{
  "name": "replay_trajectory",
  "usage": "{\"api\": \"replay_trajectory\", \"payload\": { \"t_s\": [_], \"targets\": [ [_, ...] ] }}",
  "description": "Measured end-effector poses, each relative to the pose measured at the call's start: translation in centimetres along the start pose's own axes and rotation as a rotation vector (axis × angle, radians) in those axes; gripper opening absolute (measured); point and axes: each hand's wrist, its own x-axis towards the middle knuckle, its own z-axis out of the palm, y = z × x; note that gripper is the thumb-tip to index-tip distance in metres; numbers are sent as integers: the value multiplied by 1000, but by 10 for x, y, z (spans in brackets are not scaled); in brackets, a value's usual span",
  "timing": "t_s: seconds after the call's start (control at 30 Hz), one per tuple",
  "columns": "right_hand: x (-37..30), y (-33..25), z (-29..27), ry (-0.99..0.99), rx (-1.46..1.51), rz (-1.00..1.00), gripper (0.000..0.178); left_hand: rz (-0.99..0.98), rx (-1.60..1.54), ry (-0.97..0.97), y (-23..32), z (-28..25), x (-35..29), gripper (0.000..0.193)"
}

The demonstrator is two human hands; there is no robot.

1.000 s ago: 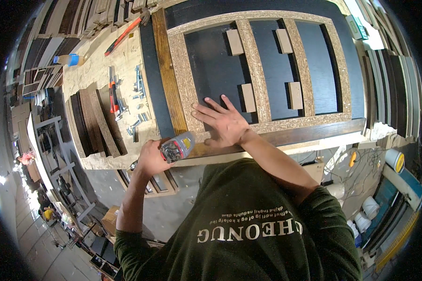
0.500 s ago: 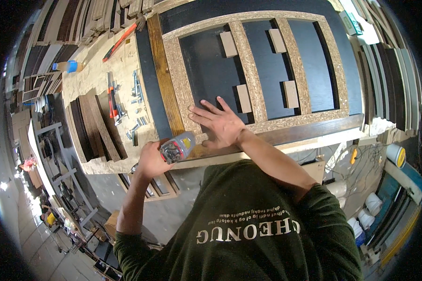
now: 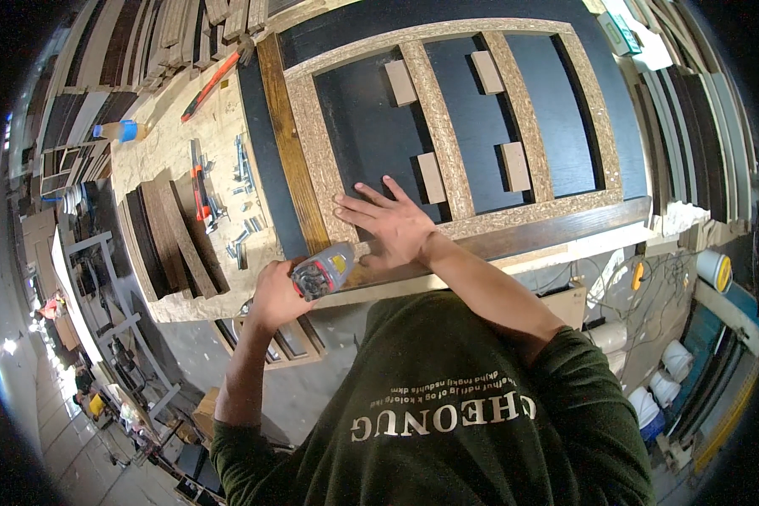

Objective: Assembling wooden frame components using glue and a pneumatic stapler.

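Observation:
My left hand [image 3: 277, 294] is wrapped round what looks like a nail gun [image 3: 336, 263], grey with a yellow label and a black-and-red end. It is at the near left corner of a particleboard frame [image 3: 316, 126]; its tip is hard to make out. My right hand [image 3: 399, 231] rests with fingers spread over that same corner. The frame lies on a black panel [image 3: 367, 110], with brown wood strips [image 3: 285, 143] along its left and near sides. Small wood blocks [image 3: 402, 83] sit against its inner bars.
On the bench [image 3: 164, 143] left of the panel lie a red-handled hammer [image 3: 208, 88], an orange-and-black tool [image 3: 201, 192], several metal fasteners [image 3: 243, 169] and dark wood strips [image 3: 173, 240]. A blue-labelled bottle [image 3: 126, 131] stands farther left. Stacked boards [image 3: 698, 152] line the right.
The view has shifted slightly, so the bench and panel sit a little differently in the picture. Both hands keep their places at the frame's corner, with the nail gun still held.

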Motion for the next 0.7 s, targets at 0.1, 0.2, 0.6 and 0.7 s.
{"api": "replay_trajectory", "payload": {
  "t_s": [0.1,0.2,0.6,0.7],
  "targets": [
    [0,0,-1,-6,7,9,85,15,53,13,19,-5,3,51],
    [-3,1,-6,-21,5,10,85,66,99,66,19,3,3,52],
    [-51,17,-48,-31,-10,-69,89,61,-421,443,-7,59,-59,39],
    [-94,60,-99,-122,-95,92,96,19,-543,327,84,43,-70,31]
  ]
}}
